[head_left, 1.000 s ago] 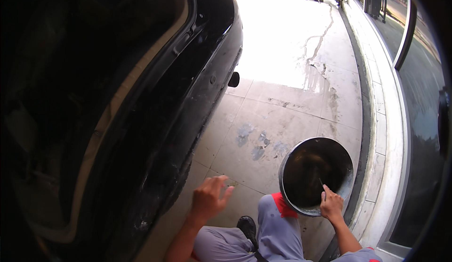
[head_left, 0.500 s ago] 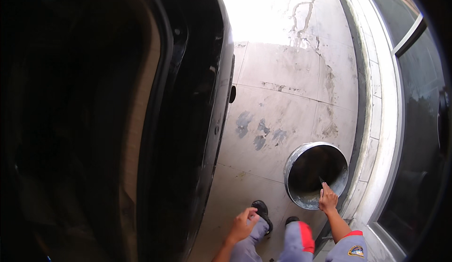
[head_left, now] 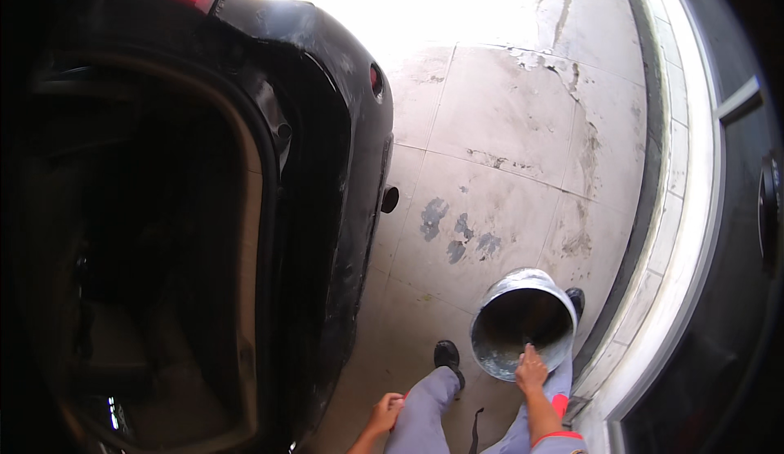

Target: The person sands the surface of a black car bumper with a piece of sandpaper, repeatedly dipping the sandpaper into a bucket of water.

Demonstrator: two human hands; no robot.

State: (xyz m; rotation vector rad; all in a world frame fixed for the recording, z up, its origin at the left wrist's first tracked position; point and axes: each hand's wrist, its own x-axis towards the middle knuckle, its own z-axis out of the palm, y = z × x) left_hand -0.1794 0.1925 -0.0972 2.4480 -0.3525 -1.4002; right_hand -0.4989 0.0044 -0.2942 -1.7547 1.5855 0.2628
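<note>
In front of me on the right is a round grey metal bucket [head_left: 482, 331], its mouth tilted toward me and its inside dark. My right hand [head_left: 532, 370] is closed on its near rim, and a small dark tip shows by the fingers against the inside. What that tip is, I cannot make out. Beside my left knee hangs my left hand [head_left: 385, 412], its fingers loosely bent with nothing seen in them.
At my left stands a black car [head_left: 343, 184] with its rear hatch opening dark; its exhaust pipe [head_left: 390, 200] juts toward the tiles. A white ledge [head_left: 684, 233] and dark glass door [head_left: 735, 307] run along the right. The tiled floor [head_left: 498, 111] is stained. A dark strap [head_left: 475, 429] lies between my legs.
The bucket has shifted left and nearer, tilting toward me with my right hand at its rim. My left hand has moved down and left. My right foot now shows beyond the bucket.
</note>
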